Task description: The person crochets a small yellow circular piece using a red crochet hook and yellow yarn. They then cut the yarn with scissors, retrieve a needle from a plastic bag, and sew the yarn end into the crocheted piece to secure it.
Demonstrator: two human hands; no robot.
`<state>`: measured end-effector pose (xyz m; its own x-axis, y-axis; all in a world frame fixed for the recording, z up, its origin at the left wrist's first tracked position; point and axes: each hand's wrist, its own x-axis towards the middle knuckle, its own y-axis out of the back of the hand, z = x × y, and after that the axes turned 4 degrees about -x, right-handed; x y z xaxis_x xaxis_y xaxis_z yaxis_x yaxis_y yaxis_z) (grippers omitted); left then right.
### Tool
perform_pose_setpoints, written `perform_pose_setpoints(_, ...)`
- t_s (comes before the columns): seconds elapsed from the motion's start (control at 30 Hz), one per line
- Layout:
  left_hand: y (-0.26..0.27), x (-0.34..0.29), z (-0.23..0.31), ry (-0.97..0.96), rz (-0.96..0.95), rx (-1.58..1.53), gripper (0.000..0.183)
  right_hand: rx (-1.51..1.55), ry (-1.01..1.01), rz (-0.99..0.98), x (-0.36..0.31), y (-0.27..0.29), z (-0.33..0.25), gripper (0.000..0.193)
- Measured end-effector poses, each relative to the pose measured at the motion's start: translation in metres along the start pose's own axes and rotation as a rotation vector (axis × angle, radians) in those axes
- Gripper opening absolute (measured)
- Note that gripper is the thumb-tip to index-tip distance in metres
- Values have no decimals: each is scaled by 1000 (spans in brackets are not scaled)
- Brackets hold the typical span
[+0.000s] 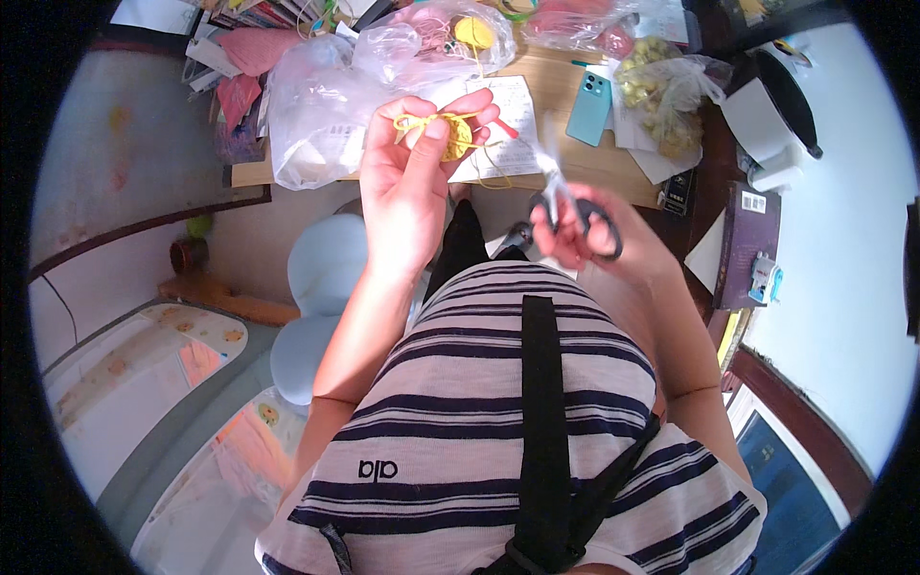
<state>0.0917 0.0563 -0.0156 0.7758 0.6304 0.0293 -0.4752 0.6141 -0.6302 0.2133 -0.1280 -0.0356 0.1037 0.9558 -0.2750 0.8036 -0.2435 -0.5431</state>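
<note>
My left hand [406,206] pinches a small yellow crocheted piece [459,140] between thumb and fingers, above the desk's front edge. Loops of yellow yarn [414,123] lie over its fingers, and a thin strand trails down beside a red stick-like thing [505,128], whose kind I cannot make out. To the right, my right hand [613,225] has its fingers in the black handles of a pair of scissors [551,182]. The blades point away from me and are smeared by motion, apart from the crocheted piece. A yellow yarn ball [473,33] sits farther back.
On the wooden desk [546,84] lie written paper [513,101], a teal phone [589,107], a clear plastic bag [316,115] and a bag of yellowish round things [661,96]. A white bin-like container [767,115] stands right. Pale blue stool seats [328,264] are at lower left.
</note>
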Motion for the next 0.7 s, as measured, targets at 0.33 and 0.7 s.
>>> perform_pose_setpoints(0.33, -32, -54, -1, 63, -76, -56, 10, -64, -12, 20, -46, -43, 16, 42)
perform_pose_setpoints(0.7, -35, -95, 6, 174, 6, -51, 10, 6, 39, 36, -62, -62, 36, 27)
